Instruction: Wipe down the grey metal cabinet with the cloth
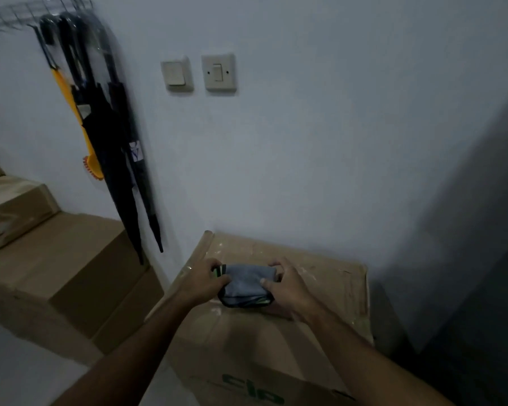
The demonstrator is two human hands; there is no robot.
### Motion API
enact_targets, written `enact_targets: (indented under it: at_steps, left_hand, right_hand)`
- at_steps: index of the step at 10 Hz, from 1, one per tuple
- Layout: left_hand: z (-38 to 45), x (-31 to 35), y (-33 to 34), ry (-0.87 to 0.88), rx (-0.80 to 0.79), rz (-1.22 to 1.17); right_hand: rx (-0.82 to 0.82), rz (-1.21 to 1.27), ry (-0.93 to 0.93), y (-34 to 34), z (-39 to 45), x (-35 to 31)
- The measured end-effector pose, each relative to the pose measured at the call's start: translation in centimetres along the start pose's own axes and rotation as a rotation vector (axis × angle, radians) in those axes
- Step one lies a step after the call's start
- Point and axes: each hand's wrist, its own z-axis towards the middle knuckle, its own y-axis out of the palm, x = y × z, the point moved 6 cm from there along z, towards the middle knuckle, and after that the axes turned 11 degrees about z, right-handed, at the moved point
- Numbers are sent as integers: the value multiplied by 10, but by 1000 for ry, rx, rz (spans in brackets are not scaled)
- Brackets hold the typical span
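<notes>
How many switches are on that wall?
2: a plain rocker switch on the left, and a second switch with a small central button just right of it, both above the cardboard box. Others may lie outside the view.

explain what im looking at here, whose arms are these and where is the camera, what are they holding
There is only one picture, taken by a wide-angle camera worn on a person's head, looking forward and down. So the two arms reaching in from the bottom are the wearer's own; no machine is involved.

The left hand and the right hand both grip a folded grey cloth with a dark edge, fingers curled round its ends. The cloth sits on top of a cardboard box pushed against the wall.

More cardboard boxes are stacked to the left. On the wall hang black folded umbrellas and a yellow brush, with two light switches to their right.

The dark grey surface at the far right may be the cabinet to be wiped, but it is too dim to be sure.
</notes>
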Motion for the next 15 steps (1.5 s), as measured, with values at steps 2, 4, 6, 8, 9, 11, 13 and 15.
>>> enact_targets:
  at_steps: [2, 4, 6, 8, 9, 11, 13, 15]
  left_hand:
    - [56, -28, 16, 122, -11, 162]
    - [56, -50, 44, 522, 53, 471]
    - [54, -71, 78, 697, 129, 368]
    - [59, -70, 80, 711, 40, 356]
    - [56, -68, 73, 669, 5, 321]
    - [55, -45, 60, 690, 9, 322]
    - [74, 16, 2, 741, 80, 337]
    - [92, 99, -111, 762, 311, 353]
  right_hand:
    - [106, -129, -108, 23, 44, 8]
    - [74, -717, -81, 53, 46, 47]
    - [223, -962, -47, 59, 39, 63]
    - [257, -926, 102, 65, 31, 71]
    - [280, -877, 90, 65, 26, 65]
    - [278, -891, 54, 47, 19, 44]
    - [343, -1005, -88, -4, 18, -29]
    - [530, -1073, -312, -64, 9, -165]
